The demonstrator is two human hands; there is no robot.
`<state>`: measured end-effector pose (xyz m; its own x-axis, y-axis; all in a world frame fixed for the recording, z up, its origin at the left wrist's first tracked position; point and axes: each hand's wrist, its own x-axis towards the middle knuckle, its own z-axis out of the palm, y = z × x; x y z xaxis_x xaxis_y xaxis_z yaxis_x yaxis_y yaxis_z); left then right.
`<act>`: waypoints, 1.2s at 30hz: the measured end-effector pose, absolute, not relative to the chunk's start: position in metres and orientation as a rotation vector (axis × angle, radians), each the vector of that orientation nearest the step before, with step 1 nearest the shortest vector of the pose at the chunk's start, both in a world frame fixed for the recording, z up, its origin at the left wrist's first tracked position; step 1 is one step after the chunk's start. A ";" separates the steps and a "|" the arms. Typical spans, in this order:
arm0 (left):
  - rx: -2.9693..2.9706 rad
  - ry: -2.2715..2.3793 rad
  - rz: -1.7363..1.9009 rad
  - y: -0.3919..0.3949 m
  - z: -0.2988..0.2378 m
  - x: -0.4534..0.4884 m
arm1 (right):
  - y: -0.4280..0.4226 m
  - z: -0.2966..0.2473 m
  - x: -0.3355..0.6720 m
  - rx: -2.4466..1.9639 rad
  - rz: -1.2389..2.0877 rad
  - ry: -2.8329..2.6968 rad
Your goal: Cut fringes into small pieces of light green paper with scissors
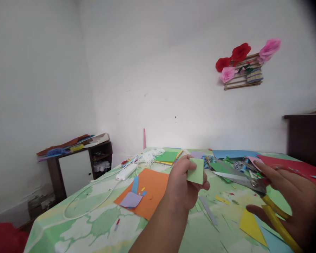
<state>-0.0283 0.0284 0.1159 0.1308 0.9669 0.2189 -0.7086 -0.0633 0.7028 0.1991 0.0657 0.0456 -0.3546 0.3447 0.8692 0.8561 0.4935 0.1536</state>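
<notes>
My left hand [183,184] is raised over the table with its fingers pinched on a small light-green paper square [196,171]. My right hand [292,198] holds yellow-handled scissors [242,179], fingers through the handles, the blades open and pointing left toward the green square. The blade tips are a short way right of the paper and do not touch it.
The table with its green-and-white cloth [94,225] carries an orange sheet [150,191] with purple and blue scraps, a yellow triangle [250,225], red paper [292,165], a stack of coloured sheets [170,156], a white power strip [126,172] and cord. A dark side table [76,158] stands at left.
</notes>
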 end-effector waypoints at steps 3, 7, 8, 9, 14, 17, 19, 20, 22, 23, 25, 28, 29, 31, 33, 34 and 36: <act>0.909 0.369 1.350 0.028 0.113 -0.028 | 0.063 0.052 0.196 -0.981 -0.837 -1.935; 1.006 0.346 1.288 0.029 0.110 -0.027 | 0.067 0.049 0.200 -0.913 -0.928 -1.857; 1.009 0.342 1.283 0.029 0.110 -0.027 | 0.068 0.047 0.202 -0.916 -0.923 -1.855; 1.003 0.337 1.282 0.028 0.110 -0.027 | 0.068 0.046 0.204 -0.911 -0.917 -1.850; 0.977 0.303 1.224 0.026 0.112 -0.028 | 0.057 0.051 0.201 -1.018 -0.828 -1.918; 0.956 0.274 1.159 0.026 0.112 -0.029 | 0.051 0.056 0.194 -0.990 -0.826 -1.927; 0.948 0.263 1.143 0.026 0.112 -0.030 | 0.049 0.057 0.192 -0.963 -0.795 -1.922; 0.945 0.257 1.146 0.026 0.112 -0.031 | 0.048 0.056 0.192 -0.959 -0.770 -1.919; 0.941 0.250 1.152 0.027 0.111 -0.032 | 0.048 0.054 0.192 -0.969 -0.714 -1.922; 0.946 0.249 1.155 0.027 0.111 -0.032 | 0.048 0.053 0.192 -0.980 -0.690 -1.923; 0.964 0.256 1.154 0.026 0.111 -0.032 | 0.048 0.051 0.193 -1.012 -0.652 -1.922; 0.980 0.260 1.140 0.025 0.111 -0.031 | 0.050 0.050 0.193 -1.040 -0.641 -1.929; 0.977 0.258 1.133 0.025 0.112 -0.031 | 0.051 0.051 0.193 -1.043 -0.633 -1.928; 0.972 0.248 1.114 0.024 0.112 -0.030 | 0.052 0.052 0.194 -1.040 -0.614 -1.931; 0.964 0.233 1.096 0.024 0.112 -0.030 | 0.053 0.052 0.195 -1.019 -0.627 -1.927; 0.960 0.223 1.088 0.024 0.112 -0.031 | 0.053 0.051 0.195 -1.018 -0.636 -1.925; 0.949 0.206 1.074 0.025 0.112 -0.031 | 0.053 0.050 0.196 -1.012 -0.651 -1.924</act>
